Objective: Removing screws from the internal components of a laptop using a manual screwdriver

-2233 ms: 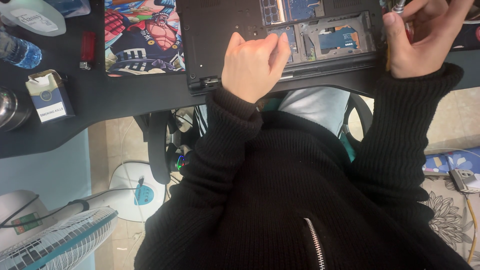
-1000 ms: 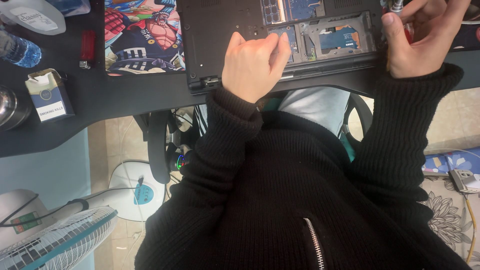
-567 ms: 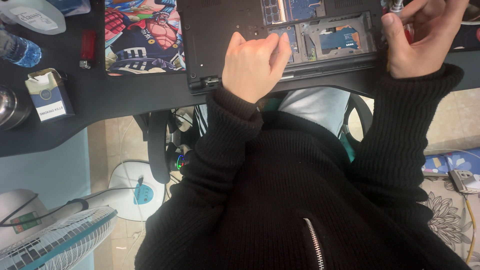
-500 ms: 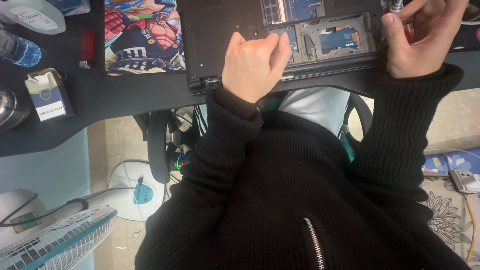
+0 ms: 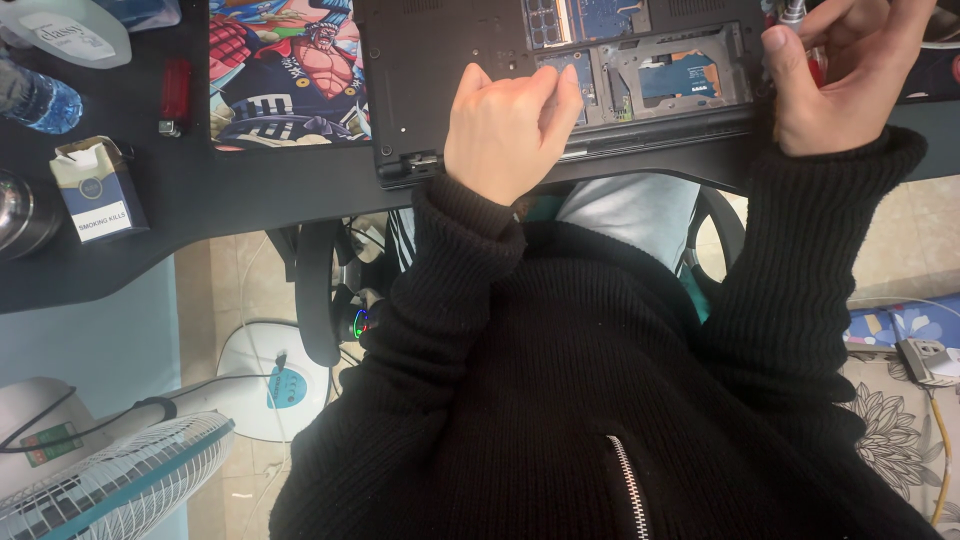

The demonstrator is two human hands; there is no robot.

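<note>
Black sweater sleeves nearest. Left hand (image 5: pixel 510 130) curled into loose fist, holds nothing, knuckles rest on near edge of upturned laptop (image 5: pixel 450 60). Right hand (image 5: pixel 845 75) closed around screwdriver (image 5: pixel 800 30), tip just past fingers at laptop's open bay.

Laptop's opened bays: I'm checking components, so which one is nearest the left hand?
The lower bay with the blue-and-orange board, beside the left hand fingertips; the other bay sits at the frame's top edge.
</note>
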